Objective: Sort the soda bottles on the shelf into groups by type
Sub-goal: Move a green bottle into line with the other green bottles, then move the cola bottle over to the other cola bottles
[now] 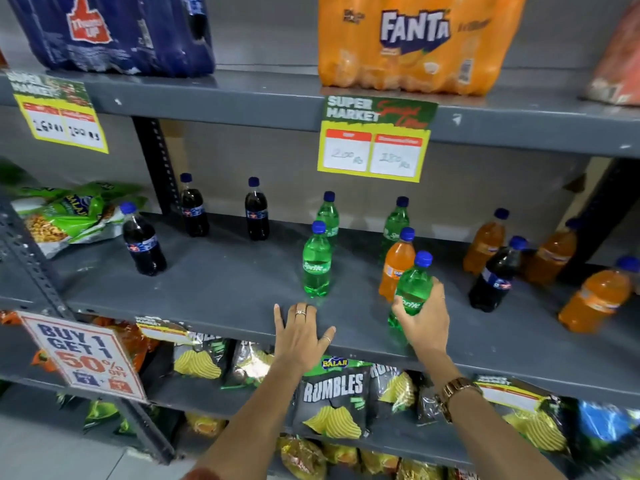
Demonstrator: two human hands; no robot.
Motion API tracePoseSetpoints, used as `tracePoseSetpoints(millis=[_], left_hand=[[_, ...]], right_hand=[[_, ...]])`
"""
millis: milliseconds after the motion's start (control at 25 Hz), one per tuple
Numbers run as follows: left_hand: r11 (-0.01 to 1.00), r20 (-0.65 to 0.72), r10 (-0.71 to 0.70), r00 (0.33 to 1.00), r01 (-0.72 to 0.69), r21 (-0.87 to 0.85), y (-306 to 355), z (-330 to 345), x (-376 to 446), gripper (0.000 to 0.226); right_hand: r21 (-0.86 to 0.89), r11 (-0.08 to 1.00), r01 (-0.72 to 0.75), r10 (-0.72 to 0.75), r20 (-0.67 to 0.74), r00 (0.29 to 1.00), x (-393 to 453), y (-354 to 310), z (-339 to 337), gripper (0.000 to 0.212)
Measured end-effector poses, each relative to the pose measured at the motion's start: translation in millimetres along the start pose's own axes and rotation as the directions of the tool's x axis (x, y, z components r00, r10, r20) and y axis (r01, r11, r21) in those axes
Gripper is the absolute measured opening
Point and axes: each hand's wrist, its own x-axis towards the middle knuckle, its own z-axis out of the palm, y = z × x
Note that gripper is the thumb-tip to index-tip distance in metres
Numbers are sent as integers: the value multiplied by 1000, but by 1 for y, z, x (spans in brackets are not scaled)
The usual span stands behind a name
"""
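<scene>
Head view: I see my right hand (420, 315) wrapped around a green plastic Sprite bottle (412, 289) near the grey metal shelf's (214, 289) front edge; left hand (300, 336) flat, released, on that edge.

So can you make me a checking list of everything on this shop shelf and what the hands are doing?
Surface: grey metal shelf, bare in the front middle.
Job's things: three cola bottles at left, a fourth cola bottle among the orange bottles at right; three green bottles standing mid-shelf; one orange bottle beside them.
Clutter: snack bag at the left end.
Hands: left hand flat on the shelf edge, holding nothing; right hand wrapped around a fourth green bottle, tilted.
Cables: nothing seen.
Surroundings: Fanta pack and blue pack above, price signs, chip bags below.
</scene>
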Motion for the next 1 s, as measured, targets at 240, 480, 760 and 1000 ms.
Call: tracePoseSetpoints(millis=[240,480,760,1000], left_hand=[[1000,55,29,998,-28,-6,82,17,3,58],[998,107,61,992,-63,15,83,16,3,66],[996,157,35,987,-47,73,80,17,3,68],[995,189,30,981,-47,83,80,17,3,69]], right_hand=[[90,995,41,-49,93,994,39,44,-49,49],[74,994,77,-90,178,980,55,43,-39,58],[16,993,121,-110,-306,946,53,58,-65,67],[-91,980,-176,129,-380,916,84,79,-81,78]])
